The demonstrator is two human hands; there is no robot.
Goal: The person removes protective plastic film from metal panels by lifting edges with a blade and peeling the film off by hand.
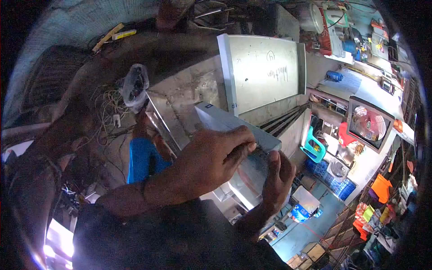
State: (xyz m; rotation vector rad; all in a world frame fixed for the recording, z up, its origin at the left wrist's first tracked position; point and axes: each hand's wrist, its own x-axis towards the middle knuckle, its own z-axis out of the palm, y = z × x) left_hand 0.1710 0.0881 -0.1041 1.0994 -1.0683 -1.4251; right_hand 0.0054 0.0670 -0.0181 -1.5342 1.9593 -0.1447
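Note:
My left hand (218, 155) reaches in from the left, its fingers curled and thumb and fingertips pinched together. Close by on the right, my right hand (277, 180) is also closed, thumb against fingers. The fingertips of both hands almost meet. Something thin and dark seems to run between them, too small to make out. Just behind the hands is a grey sheet-metal piece (216, 118) with a long folded edge, partly hidden by my left hand. Beyond it lies a pale metal tray-like panel (265, 74) with raised sides and handwriting on its face.
Blue cloth (143, 157) shows left of my forearm. A clear plastic bag (135, 87) lies near tangled cord (110, 105). Farther right are a green plastic stool (313, 146), a fan (369, 123) and a blue-and-white package (300, 212). Colourful cloths (381, 189) hang at the far right.

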